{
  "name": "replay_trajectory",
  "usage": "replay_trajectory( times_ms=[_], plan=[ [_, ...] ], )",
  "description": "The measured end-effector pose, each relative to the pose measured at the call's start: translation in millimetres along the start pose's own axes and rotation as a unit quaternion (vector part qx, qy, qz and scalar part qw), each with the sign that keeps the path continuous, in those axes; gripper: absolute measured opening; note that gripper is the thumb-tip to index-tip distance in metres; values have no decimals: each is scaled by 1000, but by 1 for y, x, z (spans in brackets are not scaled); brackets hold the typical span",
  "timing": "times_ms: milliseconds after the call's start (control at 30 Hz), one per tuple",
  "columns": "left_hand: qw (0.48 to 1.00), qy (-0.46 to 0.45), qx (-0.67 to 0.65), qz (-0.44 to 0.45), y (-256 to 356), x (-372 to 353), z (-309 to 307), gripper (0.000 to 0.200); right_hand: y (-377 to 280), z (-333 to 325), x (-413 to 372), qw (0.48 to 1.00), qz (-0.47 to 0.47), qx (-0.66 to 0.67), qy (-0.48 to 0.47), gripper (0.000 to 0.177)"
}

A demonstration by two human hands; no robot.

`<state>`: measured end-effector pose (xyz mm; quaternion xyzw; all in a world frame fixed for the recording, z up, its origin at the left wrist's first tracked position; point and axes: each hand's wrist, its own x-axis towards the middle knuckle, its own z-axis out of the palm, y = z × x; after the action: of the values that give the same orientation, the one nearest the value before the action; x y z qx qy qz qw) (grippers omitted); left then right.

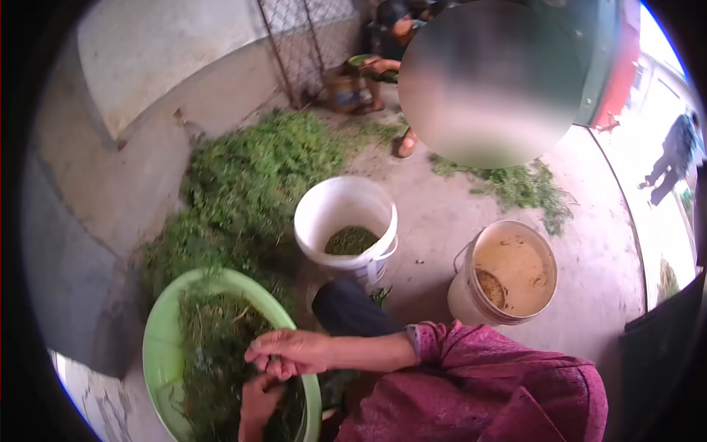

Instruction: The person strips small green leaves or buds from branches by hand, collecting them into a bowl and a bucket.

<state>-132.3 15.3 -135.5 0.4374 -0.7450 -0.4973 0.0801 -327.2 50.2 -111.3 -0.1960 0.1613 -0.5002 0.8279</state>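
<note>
Over a light green basin (156, 346) full of cut leafy plants (213, 346), my two hands are close together. My right hand (291, 352) reaches in from the right with its fingers curled into a pinch; whatever is between the fingertips is too small to make out. Just below it, my left hand (259, 401) is bent among the greens at the basin's right side. Its fingers are closed and partly hidden behind the right hand, so its contents do not show clearly.
A white bucket (313, 210) with small green bits inside stands ahead. To the right is another bucket (515, 272) with yellowish grains. Heaped greens (258, 162) lie along the wall, more greens (530, 191) farther right. A person (398, 37) sits at the back; another person (674, 155) is outside.
</note>
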Motion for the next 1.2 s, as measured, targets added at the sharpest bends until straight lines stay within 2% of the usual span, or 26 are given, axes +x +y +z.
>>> replay_trajectory(
  times_ms=[33, 100, 133, 233, 333, 433, 633, 700, 733, 767, 833, 867, 1000, 1100, 1133, 1167, 1200],
  plan=[
    [990, 20, -116, -74, 20, -5, -10, 19, 1, -2, 1, 1000, -11, -23, 4, 23],
    [968, 100, -227, -44, 30, -16, -23, 21, -3, 7, -1, 999, -4, -31, 19, 22],
    [952, 131, -275, -28, 36, -21, -29, 21, -1, 0, 1, 999, 2, -51, -6, 25],
    [891, 126, -435, 24, 38, -30, -40, 21, -3, 9, 2, 996, 19, -85, 31, 26],
    [883, 122, -451, 42, 47, -37, -41, 21, -6, 13, 5, 991, 34, -114, 54, 25],
    [894, 132, -423, 66, 58, -39, -39, 20, -7, 16, 5, 990, 52, -127, 42, 24],
    [909, 155, -387, 33, 64, -34, -28, 16, -4, 14, 4, 985, 36, -168, 22, 29],
    [950, 217, -218, 55, 72, -30, -17, 14, -2, 18, 7, 980, 47, -191, 16, 28],
    [951, 261, -149, 66, 71, -26, -9, 14, -1, 20, 8, 974, 40, -221, 18, 27],
    [952, 261, -149, 61, 65, -24, -3, 14, 1, 21, 9, 967, 33, -252, 19, 27],
    [943, 264, -53, 194, 58, -21, 5, 16, 2, 15, 10, 963, 23, -269, 30, 25],
    [952, 238, -99, 165, 63, -25, 5, 21, 1, 14, 10, 957, 22, -289, 19, 23],
    [949, 228, -193, 101, 77, -41, -11, 28, -5, 16, 7, 949, 46, -311, 15, 23],
    [959, 193, -201, 60, 72, -44, -19, 27, -2, 16, 7, 946, 53, -320, -1, 27],
    [948, 184, -240, 96, 78, -42, -11, 26, -1, 17, 7, 920, 32, -390, -25, 26],
    [948, 185, -240, 94, 75, -40, -8, 26, 0, 17, 6, 888, 9, -458, -47, 26],
    [957, 198, -187, 97, 69, -36, -5, 24, 1, 18, 6, 878, -11, -475, -56, 24]
  ],
)
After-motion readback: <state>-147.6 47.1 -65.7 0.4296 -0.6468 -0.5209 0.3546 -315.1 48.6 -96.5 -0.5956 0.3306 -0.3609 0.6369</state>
